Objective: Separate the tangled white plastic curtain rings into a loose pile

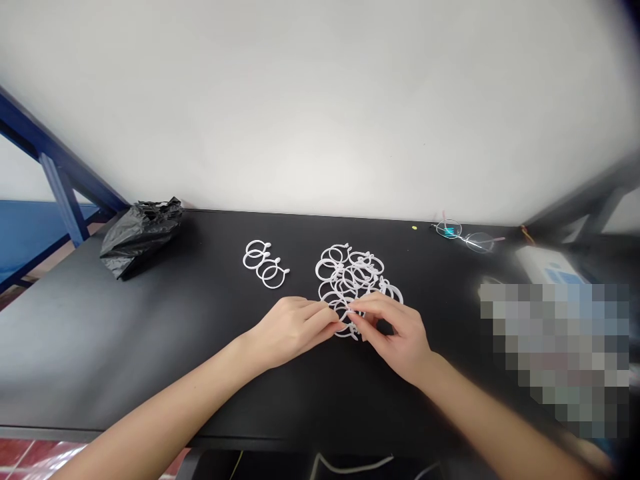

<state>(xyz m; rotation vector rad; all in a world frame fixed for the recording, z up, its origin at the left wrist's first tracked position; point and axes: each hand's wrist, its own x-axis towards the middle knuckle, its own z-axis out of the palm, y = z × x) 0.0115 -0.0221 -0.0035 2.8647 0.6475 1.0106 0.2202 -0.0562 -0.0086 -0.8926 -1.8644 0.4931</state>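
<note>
1. The left hand comes in from the near left edge of the surface, fingers pressed together, tips pinching the near side of a white ring.
2. The right hand is bent over the same spot, thumb and forefinger pinching that ring from the other side. The two hands nearly touch, and the fingers hide part of the grip.
3. The pinched ring sits at the near edge of the pile, tangled with its neighbours. Cannot tell whether it is free of them.
4. The pile is white plastic curtain rings, each with a small tab, lying flat and overlapping on the surface, directly beyond the hands.
5. A small group of four such rings lies to the left of the pile, overlapping in a short row and apart from it.
6. The surface is black, with a white wall behind it.
7. Back left: a crumpled black plastic bag. Back right: glasses, lying open near the wall.
8. Right side: a pixelated patch covers part of the view, so what lies beneath it is hidden.
</note>
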